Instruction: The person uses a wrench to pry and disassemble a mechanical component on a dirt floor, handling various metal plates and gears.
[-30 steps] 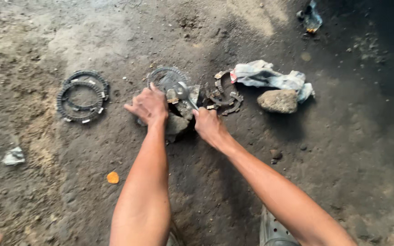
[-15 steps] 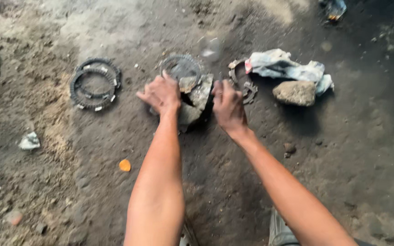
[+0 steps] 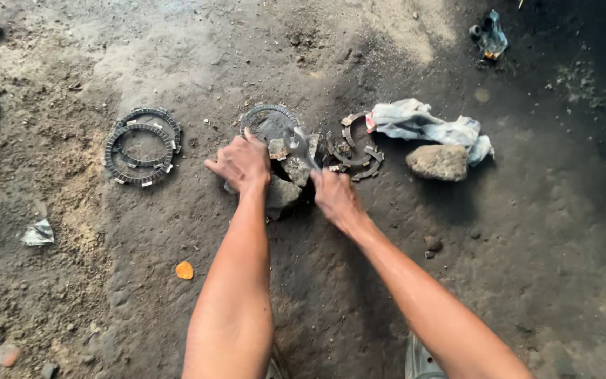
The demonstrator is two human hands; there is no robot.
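Observation:
My left hand (image 3: pixel 242 163) presses on a grey stone block (image 3: pixel 280 195) and a small metal part at the middle of the dirt floor. My right hand (image 3: pixel 334 196) grips the handle of a metal wrench (image 3: pixel 297 145) whose head points up over that part. Just behind lies a round toothed clutch ring (image 3: pixel 269 116). Broken ring pieces (image 3: pixel 354 151) lie right of the wrench.
Two stacked toothed rings (image 3: pixel 140 145) lie at the left. A crumpled white rag (image 3: pixel 426 126) and a stone (image 3: pixel 438 161) sit at the right. An orange scrap (image 3: pixel 184 270), paper bits (image 3: pixel 38 232) and a small bottle (image 3: pixel 489 34) are scattered about.
My right hand has shifted from flat on the block to gripping the wrench, which now stands raised over the part. The view has moved a little.

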